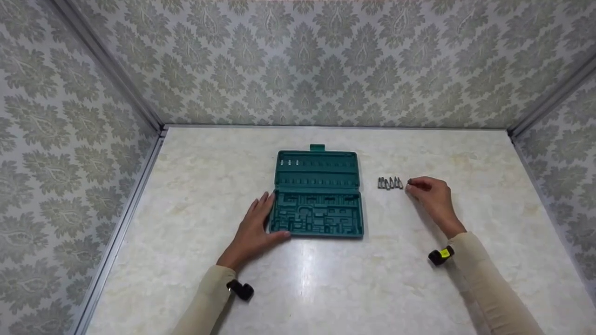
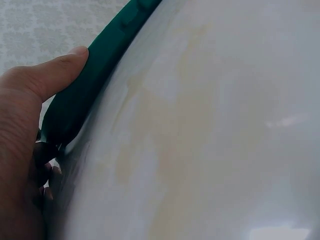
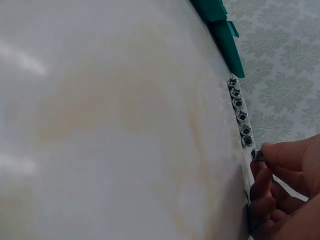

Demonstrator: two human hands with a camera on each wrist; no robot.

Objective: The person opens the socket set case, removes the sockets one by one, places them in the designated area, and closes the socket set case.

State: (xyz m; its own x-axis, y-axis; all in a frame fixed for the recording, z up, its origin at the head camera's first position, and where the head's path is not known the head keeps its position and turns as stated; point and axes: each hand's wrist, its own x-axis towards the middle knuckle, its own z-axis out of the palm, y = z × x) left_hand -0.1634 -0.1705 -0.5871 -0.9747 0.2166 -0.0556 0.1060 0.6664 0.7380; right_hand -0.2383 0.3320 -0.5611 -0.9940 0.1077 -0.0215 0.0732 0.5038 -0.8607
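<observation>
A green plastic tool case [image 1: 318, 189] lies unfolded on the table, its molded slots facing up. My left hand [image 1: 253, 231] rests against its near left corner, fingers along the left side and thumb on the front edge; in the left wrist view the thumb [image 2: 62, 72] presses the case wall. My right hand [image 1: 433, 195] pinches a small metal socket bit [image 3: 256, 155] between thumb and fingertips, close to the table. Just left of it stands a row of similar socket bits [image 1: 390, 183], whose square drive holes show in the right wrist view.
Three small pale pieces [image 1: 289, 163] sit in the upper left slots of the case. The case's latch [image 1: 317, 147] points toward the back. Patterned wall panels [image 1: 302, 65] border the pale marbled table [image 1: 307, 288] at the back and sides.
</observation>
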